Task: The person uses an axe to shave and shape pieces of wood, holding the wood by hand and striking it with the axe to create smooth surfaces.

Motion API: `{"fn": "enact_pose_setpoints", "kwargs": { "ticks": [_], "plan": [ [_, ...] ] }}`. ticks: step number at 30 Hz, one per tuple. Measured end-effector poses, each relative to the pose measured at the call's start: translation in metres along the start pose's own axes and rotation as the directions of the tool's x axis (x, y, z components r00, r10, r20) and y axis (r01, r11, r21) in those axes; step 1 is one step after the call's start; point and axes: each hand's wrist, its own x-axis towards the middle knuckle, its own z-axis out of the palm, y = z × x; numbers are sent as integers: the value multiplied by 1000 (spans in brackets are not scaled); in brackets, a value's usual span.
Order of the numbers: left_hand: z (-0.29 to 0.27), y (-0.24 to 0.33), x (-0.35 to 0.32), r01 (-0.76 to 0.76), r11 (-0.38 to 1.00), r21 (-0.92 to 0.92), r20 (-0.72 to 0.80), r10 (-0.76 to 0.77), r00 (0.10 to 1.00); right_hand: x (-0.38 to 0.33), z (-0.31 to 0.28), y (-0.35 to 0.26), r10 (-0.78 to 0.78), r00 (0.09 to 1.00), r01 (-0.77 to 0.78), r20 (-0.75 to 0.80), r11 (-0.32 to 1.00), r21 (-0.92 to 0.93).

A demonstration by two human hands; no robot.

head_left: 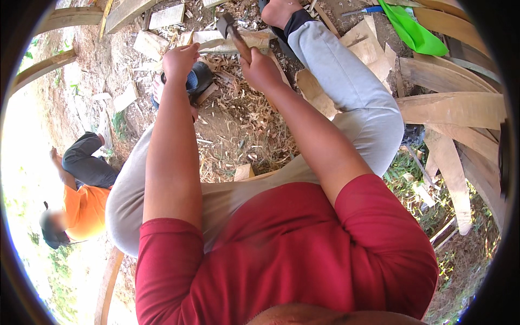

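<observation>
My right hand (261,71) is wrapped round the wooden handle of a hammer (240,43), whose dark metal head is raised at the far end. To its left, my left hand (180,61) is closed, with the fingertips pinching a thin, flat greyish piece (211,44). The kind of that piece is unclear. It lies over or just above a pale wooden block (252,42) on the ground between my feet. The hammer head is apart from the piece and partly covers the block in view.
Wood chips (238,119) cover the ground between my legs. Curved planks (449,108) lean on the right, near a bright green cloth (414,30) and a blue-handled tool (371,10). A person in an orange shirt (89,208) sits on the left.
</observation>
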Motion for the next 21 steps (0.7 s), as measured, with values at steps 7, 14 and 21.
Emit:
{"fn": "enact_pose_setpoints", "kwargs": {
  "ticks": [7, 14, 21],
  "plan": [
    [7, -8, 3, 32, 978, -207, 29, -26, 999, 15, 1, 6, -30, 999, 30, -45, 1000, -8],
    [6, -6, -3, 62, 962, -267, -12, -68, 998, 20, -8, -11, -24, 999, 27, 38, 997, -78],
    [8, -17, 2, 63, 953, -295, -26, -74, 997, 21, -7, -4, 3, 998, 3, 62, 995, -96]
  ]
}}
